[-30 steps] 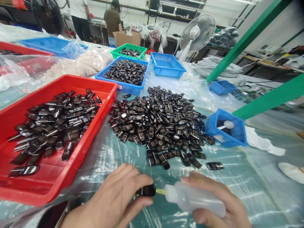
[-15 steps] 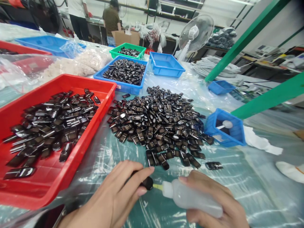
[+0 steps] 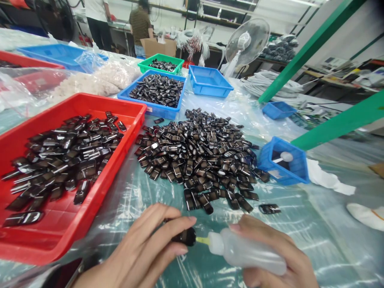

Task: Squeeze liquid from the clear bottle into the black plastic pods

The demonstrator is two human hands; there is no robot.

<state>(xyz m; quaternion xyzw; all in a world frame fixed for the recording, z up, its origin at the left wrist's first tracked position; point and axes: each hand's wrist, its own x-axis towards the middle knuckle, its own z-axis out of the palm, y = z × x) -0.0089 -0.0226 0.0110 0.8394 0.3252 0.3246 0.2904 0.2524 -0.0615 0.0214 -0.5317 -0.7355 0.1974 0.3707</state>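
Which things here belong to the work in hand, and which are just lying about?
Likely part of it:
black piece in the left hand
translucent bottle in the right hand
pile of black pieces
red tray

Probably just about:
fan
white strip
coiled cables

Glossy dark pieces [image 3: 199, 154], smooth translucent plastic bottle [image 3: 250, 252], shiny sheeting [image 3: 291, 224]

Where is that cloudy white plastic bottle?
In the head view, the bottle is low, right of centre, in the right hand, its yellow tip pointing at the glossy black piece in the left hand.
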